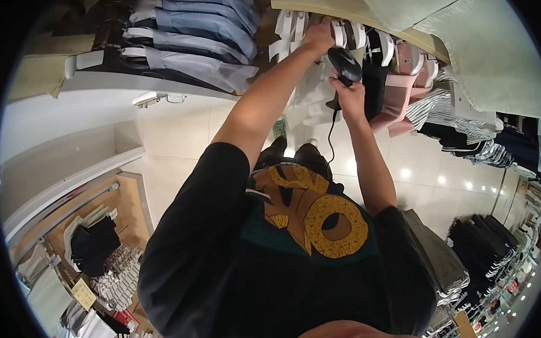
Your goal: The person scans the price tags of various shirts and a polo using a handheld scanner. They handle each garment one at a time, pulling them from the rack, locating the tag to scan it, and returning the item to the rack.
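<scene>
The right hand (351, 99) is wrapped around the grip of a black handheld barcode scanner (345, 66), which stands out in front of the hanging clothes, its head tipped toward the rack, an angle that would suit reading a tag. From the handle's base, 1 thin black cord (332, 135) curves down to the waist, with apparent slack so the arm can move freely. The left hand (320, 37) reaches farther in, among white hangers (338, 34) and pale garments (306, 80) just beside the scanner; its fingertips are buried there, so I cannot tell whether it grips a piece or merely touches it, though the reach looks meant to part or steady the clothes. To the right hang a black garment (375, 83) and pink garments (401, 81), packed side by side, probably grouped by colour. Left of the hands, blue shirts (210, 22) hang in an overlapping row, which leaves each shoulder visible.
</scene>
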The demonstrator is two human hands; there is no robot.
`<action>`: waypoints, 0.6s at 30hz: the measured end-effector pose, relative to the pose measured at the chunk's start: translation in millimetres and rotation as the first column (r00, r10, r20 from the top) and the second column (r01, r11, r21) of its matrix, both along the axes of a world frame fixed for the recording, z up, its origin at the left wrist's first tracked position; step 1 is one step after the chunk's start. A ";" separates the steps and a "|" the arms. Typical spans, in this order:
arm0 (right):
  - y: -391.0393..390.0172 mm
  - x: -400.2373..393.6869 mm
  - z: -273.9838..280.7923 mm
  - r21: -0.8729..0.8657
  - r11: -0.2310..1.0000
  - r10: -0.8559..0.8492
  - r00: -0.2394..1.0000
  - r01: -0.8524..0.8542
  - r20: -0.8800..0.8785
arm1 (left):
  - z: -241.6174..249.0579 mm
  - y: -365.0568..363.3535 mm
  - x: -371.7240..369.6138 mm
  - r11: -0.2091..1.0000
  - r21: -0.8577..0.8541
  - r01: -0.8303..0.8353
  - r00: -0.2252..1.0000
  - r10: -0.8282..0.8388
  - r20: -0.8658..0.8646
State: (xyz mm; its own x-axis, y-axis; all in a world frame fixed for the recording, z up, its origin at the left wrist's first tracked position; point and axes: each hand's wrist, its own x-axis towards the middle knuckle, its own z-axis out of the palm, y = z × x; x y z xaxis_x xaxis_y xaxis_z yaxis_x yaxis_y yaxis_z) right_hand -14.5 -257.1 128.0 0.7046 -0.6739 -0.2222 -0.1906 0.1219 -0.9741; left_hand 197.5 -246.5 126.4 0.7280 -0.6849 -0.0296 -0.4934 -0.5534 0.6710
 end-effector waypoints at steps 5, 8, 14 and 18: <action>13.5 -12.7 22.7 -0.265 0.964 -0.033 0.989 -0.007 -0.147 | 7.7 55.9 -31.0 0.915 -0.404 -0.001 0.989 0.061 0.135; 29.6 -16.4 53.5 -0.332 0.942 -0.046 0.999 0.041 -0.007 | 23.7 109.1 -62.6 0.843 -0.516 -0.151 0.944 0.278 0.177; 60.2 30.7 4.8 -0.338 0.922 -0.128 0.972 0.190 0.196 | -62.3 131.0 -76.6 0.822 -0.360 -0.441 0.897 0.398 -0.190; 66.0 41.9 -40.2 -0.416 0.896 -0.105 0.984 0.155 0.142 | -43.0 130.2 -81.7 0.712 -0.328 -0.620 0.510 0.049 -0.859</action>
